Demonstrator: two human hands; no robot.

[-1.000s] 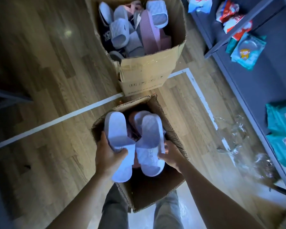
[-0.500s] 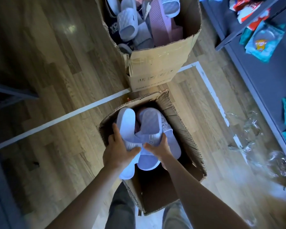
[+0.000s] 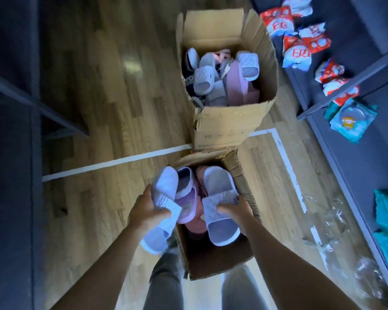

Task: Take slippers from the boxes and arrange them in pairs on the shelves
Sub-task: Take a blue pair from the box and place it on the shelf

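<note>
Slippers, lavender, two in hand. Left hand (image 3: 147,211) curls its thumb and fingers round the strap of one lavender slipper (image 3: 165,183), which is held over the left rim of the near box (image 3: 211,260), toe pointing away and heel hanging outside the box wall. Right hand (image 3: 238,211) grips the strap of the matching slipper (image 3: 217,186) from its right side, thumb on top; this one hangs sole-down over the box opening. The two are apart, side by side.

Near box, open cardboard, on the wooden floor (image 3: 112,104) between the person's legs: holds more slippers, purple and pink (image 3: 188,198), beneath the held pair.

Far box (image 3: 222,124), larger, just beyond the near one: a loose heap of grey-white slippers (image 3: 205,78) and a pink slipper (image 3: 235,83).

Shelving (image 3: 356,157), dark, right side: red-and-white packets (image 3: 300,41) and teal packets (image 3: 352,117). Clear plastic wrap (image 3: 327,220) lies on the floor beside it. White tape line (image 3: 121,161) runs across the floor.
</note>
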